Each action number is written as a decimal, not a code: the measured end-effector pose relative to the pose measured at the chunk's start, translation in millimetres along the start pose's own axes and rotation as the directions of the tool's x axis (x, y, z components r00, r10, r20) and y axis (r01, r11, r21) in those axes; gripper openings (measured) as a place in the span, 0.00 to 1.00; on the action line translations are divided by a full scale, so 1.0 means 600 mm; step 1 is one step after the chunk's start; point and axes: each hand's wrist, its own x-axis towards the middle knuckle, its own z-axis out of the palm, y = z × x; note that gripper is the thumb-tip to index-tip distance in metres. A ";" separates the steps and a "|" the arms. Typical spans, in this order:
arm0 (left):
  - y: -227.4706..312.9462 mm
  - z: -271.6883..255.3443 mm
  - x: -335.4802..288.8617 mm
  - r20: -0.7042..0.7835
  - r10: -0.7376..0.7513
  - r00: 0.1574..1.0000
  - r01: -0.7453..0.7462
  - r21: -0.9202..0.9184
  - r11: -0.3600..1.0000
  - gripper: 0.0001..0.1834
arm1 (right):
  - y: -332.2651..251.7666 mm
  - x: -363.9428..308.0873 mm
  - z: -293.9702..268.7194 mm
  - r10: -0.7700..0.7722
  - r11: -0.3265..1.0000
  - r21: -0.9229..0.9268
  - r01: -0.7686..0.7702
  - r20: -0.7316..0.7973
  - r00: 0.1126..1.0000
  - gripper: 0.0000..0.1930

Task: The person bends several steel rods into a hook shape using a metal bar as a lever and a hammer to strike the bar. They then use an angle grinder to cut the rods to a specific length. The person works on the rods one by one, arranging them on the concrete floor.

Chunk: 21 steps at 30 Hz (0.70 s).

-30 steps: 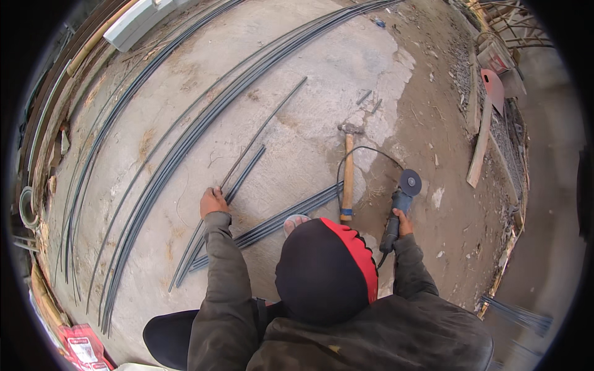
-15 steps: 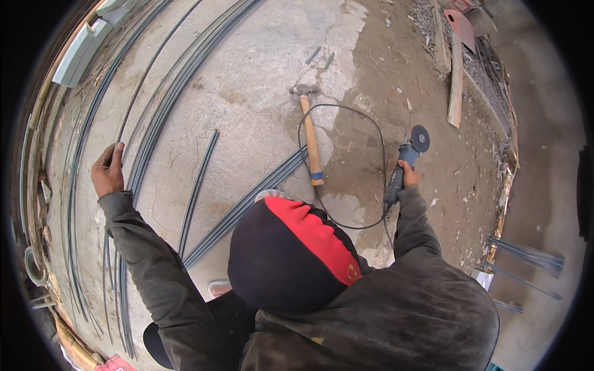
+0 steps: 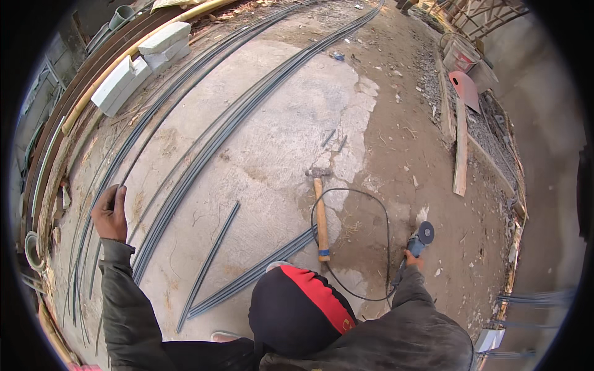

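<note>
My left hand [image 3: 110,215] is closed, thumb and fingers pinching a long dark steel rod [image 3: 152,135] near its close end. That rod runs away over the concrete beside other long bars. On the right, my right hand [image 3: 413,261] grips a blue-grey angle grinder [image 3: 416,246], its dark cutting disc [image 3: 426,232] facing up. A black cord [image 3: 388,244] loops from the grinder across the ground. Between my hands lies a wooden-handled hammer [image 3: 321,216], next to the cord. Shorter cut bars [image 3: 250,276] lie bundled near my feet, and a narrower group of bars [image 3: 210,263] rests left of them.
Bundles of long bars [image 3: 204,153] stretch from near left to the far side. Two short rod pieces [image 3: 328,137] lie beyond the hammer. White blocks [image 3: 122,85] sit far left. A plank [image 3: 460,148], a pink shovel blade [image 3: 464,89] and gravel line the right side. A dark-and-red cap [image 3: 297,303] covers the lower middle.
The view has tilted toward the far side, so the ground appears lower in the picture. My left hand has shifted forward along the bars, still pinching the rod; the grinder stays in my right hand.
</note>
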 end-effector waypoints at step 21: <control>0.014 -0.008 -0.063 -0.057 0.035 0.998 -0.040 -0.088 0.995 0.10 | 0.031 -0.093 0.016 0.097 0.985 0.129 -0.117 0.150 0.984 0.46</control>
